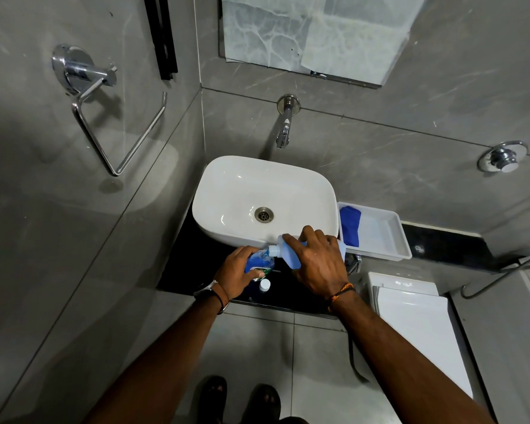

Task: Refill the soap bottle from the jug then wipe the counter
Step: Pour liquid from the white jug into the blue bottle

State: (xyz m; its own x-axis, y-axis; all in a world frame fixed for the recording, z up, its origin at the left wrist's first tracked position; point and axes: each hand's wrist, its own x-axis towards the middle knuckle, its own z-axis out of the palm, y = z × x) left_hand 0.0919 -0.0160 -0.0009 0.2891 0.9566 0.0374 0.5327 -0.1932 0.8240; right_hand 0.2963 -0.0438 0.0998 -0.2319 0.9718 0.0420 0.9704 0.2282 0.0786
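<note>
Below, two hands [237,270] [318,264], one jug [291,254], one soap bottle [259,261].

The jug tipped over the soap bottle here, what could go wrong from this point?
1. The jug spout meets a narrow soap bottle mouth, so soap could spill onto the black counter.
2. The left hand hides much of the bottle, so the fill level is hard to see; it may overflow.
3. The small white cap lies loose near the counter edge and could be knocked off.

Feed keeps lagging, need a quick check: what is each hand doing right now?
Left hand: closed around the soap bottle, steadying it on the counter.
Right hand: closed on the jug, tipped toward the bottle's mouth.
</note>
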